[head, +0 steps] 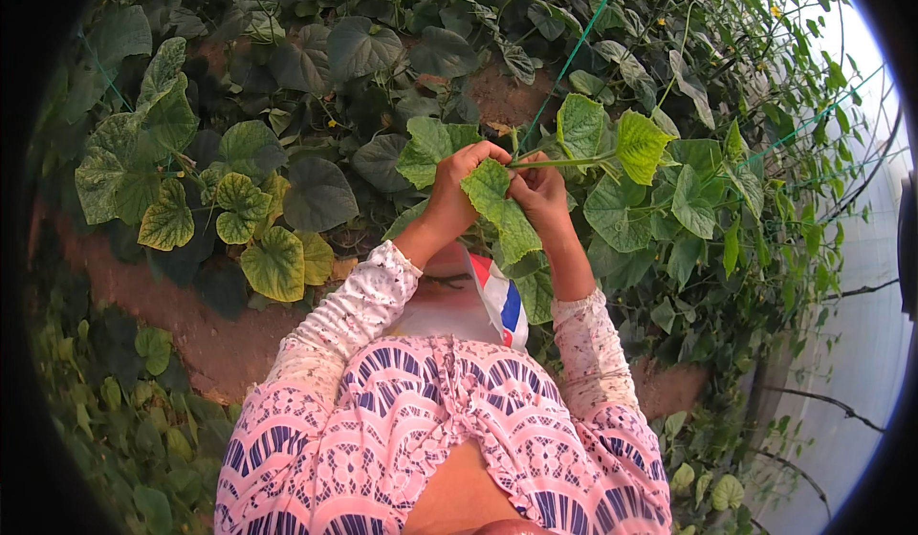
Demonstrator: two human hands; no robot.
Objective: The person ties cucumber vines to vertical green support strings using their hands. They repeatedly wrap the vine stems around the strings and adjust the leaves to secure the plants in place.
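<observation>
My left hand (459, 180) and my right hand (538, 187) meet in front of me at a green vine stem (566, 163), fingertips pinched around it. A green twine (574, 54) runs down from above to the same spot. A broad green leaf (502, 209) hangs over part of both hands and hides some fingers. Brighter young leaves (642, 146) stand on the stem to the right of my right hand. Exactly what each fingertip grips, stem or twine, is partly hidden.
Dense vines with dark leaves (362, 47) fill the far side. Yellowing leaves (272, 262) grow at the left. A white plastic sack with red and blue (495, 298) stands before my body. Bare soil (229, 341) runs between rows. Translucent sheeting (839, 334) is at the right.
</observation>
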